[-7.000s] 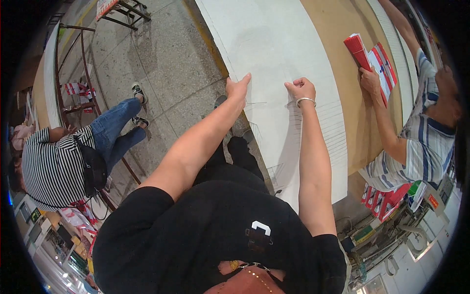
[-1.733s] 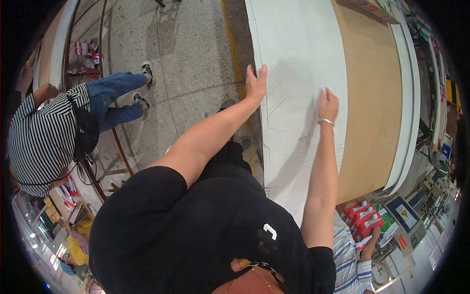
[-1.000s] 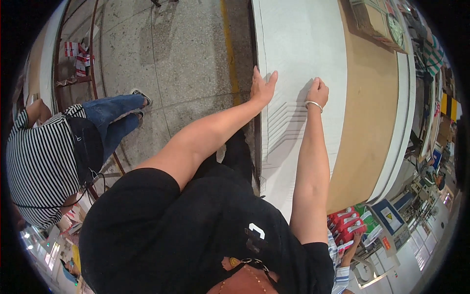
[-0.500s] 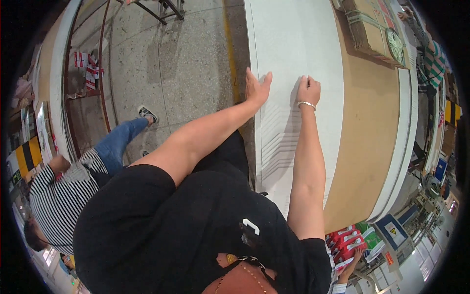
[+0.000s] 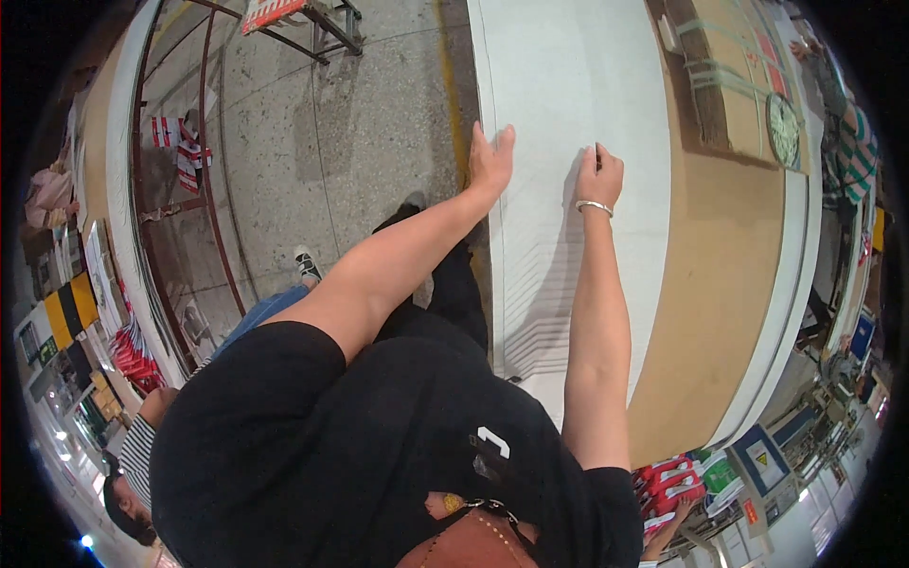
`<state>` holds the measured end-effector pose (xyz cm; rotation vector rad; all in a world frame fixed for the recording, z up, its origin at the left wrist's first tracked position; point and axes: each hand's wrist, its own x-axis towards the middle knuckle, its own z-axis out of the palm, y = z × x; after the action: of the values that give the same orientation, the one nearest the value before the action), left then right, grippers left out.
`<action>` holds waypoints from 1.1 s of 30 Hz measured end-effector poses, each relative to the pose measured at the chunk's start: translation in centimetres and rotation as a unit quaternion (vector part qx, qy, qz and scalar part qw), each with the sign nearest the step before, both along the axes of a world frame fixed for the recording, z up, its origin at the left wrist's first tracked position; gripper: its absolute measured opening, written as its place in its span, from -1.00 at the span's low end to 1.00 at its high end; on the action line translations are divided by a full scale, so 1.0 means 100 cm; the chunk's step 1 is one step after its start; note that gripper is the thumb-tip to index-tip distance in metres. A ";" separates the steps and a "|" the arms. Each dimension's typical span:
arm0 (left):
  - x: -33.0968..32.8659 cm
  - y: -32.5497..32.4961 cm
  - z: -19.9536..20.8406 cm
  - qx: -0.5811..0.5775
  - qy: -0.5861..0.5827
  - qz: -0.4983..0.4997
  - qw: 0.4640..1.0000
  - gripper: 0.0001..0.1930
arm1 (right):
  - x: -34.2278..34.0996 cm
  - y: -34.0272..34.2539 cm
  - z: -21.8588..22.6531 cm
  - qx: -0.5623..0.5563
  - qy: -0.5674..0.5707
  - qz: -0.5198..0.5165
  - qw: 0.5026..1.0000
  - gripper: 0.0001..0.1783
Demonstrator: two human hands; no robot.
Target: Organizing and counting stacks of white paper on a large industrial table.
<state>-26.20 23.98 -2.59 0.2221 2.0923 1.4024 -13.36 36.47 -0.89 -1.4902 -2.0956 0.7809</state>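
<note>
My left hand is open at the left edge of a long white sheet or board, thumb and fingers apart. Whether it touches that edge I cannot tell. My right hand, with a silver bangle on the wrist, is closed over the middle of the white surface. A small dark spot shows between its thumb and fingers; what they hold, if anything, cannot be made out. Fine stepped lines run across the white surface between my forearms, partly in shadow.
Brown board lies right of the white surface, with a strapped cardboard bundle at its far end. A stool stands on the concrete floor. A person in stripes is close on my left, beside a metal rack.
Both hands stay nearly in place; the left has shifted slightly left. The striped person has moved back toward the lower left, and more of the stool shows.
</note>
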 end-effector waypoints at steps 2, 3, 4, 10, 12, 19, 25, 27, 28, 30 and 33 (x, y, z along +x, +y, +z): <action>-0.015 0.013 0.001 -0.039 -0.002 -0.004 0.999 -0.11 | -0.015 0.014 0.002 0.006 -0.003 -0.015 1.000 -0.59; -0.025 0.016 0.002 -0.019 -0.002 -0.019 1.000 -0.11 | -0.025 0.018 0.002 0.039 -0.028 0.014 0.999 -0.58; -0.035 0.019 0.003 -0.026 -0.029 -0.048 0.998 -0.10 | -0.036 0.023 0.001 0.065 -0.060 0.035 0.995 -0.57; -0.090 0.071 0.001 -0.019 0.048 -0.034 0.998 -0.12 | -0.088 0.059 -0.002 0.119 -0.055 0.027 0.991 -0.56; -0.103 0.074 0.002 -0.008 0.047 -0.038 0.998 -0.12 | -0.103 0.075 0.001 -0.002 0.016 -0.055 0.998 -0.58; -0.149 0.108 0.019 -0.010 0.035 -0.043 0.998 -0.11 | -0.163 0.111 0.010 -0.032 0.006 -0.105 0.994 -0.56; -0.202 0.147 0.026 0.059 0.050 -0.035 0.996 -0.11 | -0.208 0.137 0.010 -0.001 -0.023 -0.058 0.998 -0.54; -0.205 0.154 0.026 0.007 0.045 -0.043 0.998 -0.12 | -0.218 0.141 0.004 0.054 -0.102 -0.023 0.993 -0.53; -0.207 0.155 0.026 -0.032 0.052 -0.067 0.996 -0.13 | -0.223 0.142 -0.001 0.114 -0.166 -0.008 0.979 -0.53; -0.224 0.160 0.024 0.003 0.071 -0.043 0.997 -0.14 | -0.218 0.159 -0.003 0.069 -0.105 -0.046 0.991 -0.51; -0.260 0.177 0.021 0.049 -0.043 0.011 0.998 -0.15 | -0.191 0.178 -0.007 0.084 -0.118 -0.163 0.976 -0.49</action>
<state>-52.18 41.64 -0.53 0.1748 1.9639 1.5041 -32.46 54.22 -1.62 -1.8391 -1.9445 0.3112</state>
